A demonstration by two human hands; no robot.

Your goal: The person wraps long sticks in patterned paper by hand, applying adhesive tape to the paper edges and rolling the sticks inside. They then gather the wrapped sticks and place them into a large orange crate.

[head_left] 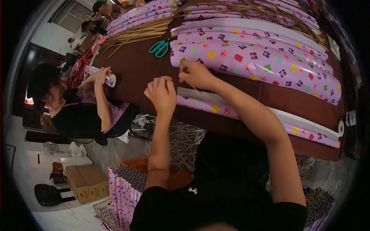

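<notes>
My left hand (161,94) is closed, its fingers curled, just off the left end of a lilac gift-print wrapping paper roll (208,107) at the table's near edge. Whatever its fingers hold, if anything, is hidden. Higher and to the right, my right hand (197,75) is closed in a pinch beside a wide stack of the same wrapping paper (239,57). What it pinches is too small to make out. A thin strip shows below that hand, near the roll's white edge. My right forearm crosses over the roll.
Teal-handled scissors (158,48) lie on the brown tablecloth (133,63), near tan paper strips (140,32). At the left a co-worker (81,104) holds a white object (111,80). Finished rolls (123,196) stand in a crate below; cardboard boxes (86,183) sit on the floor.
</notes>
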